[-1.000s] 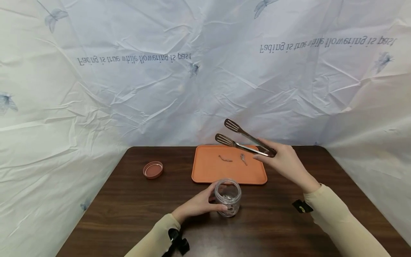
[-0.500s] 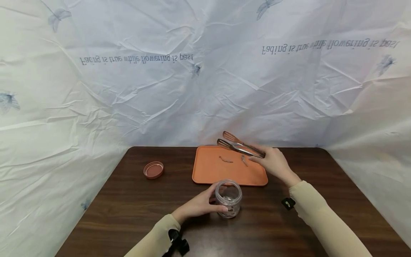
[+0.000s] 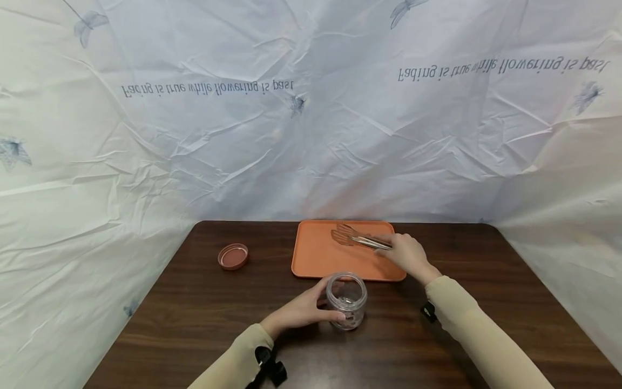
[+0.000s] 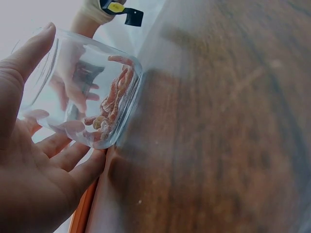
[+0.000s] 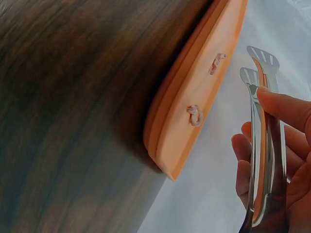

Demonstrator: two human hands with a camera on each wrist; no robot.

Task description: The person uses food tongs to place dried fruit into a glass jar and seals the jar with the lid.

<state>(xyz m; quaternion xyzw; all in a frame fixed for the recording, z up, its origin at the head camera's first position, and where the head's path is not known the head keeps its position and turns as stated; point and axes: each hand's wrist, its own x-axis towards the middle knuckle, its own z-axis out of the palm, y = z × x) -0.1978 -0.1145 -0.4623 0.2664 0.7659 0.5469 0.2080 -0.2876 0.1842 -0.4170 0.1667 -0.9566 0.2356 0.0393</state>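
Observation:
My left hand (image 3: 302, 311) holds a clear, lidless jar (image 3: 353, 314) upright on the table, with thumb and fingers around its side. Wrinkled reddish-brown dried strips (image 4: 115, 94) lie at the jar's bottom in the left wrist view. My right hand (image 3: 409, 256) grips slotted metal tongs (image 3: 371, 242) over the orange tray (image 3: 320, 265); their two ends stand slightly apart with nothing between them. Two similar strips lie on the tray in the right wrist view, a curled one (image 5: 195, 115) and a straighter one (image 5: 217, 64). From the head view, the tongs and hand cover them.
A reddish-brown round lid (image 3: 233, 256) lies on the dark wooden table (image 3: 209, 335), left of the tray. Behind the table and along both sides hangs a pale printed sheet (image 3: 233, 146). The jar stands just in front of the tray's near edge.
My right hand has brought the tongs down and slightly left onto the tray area, and their ends have drawn closer together. The left hand and jar have stayed in place.

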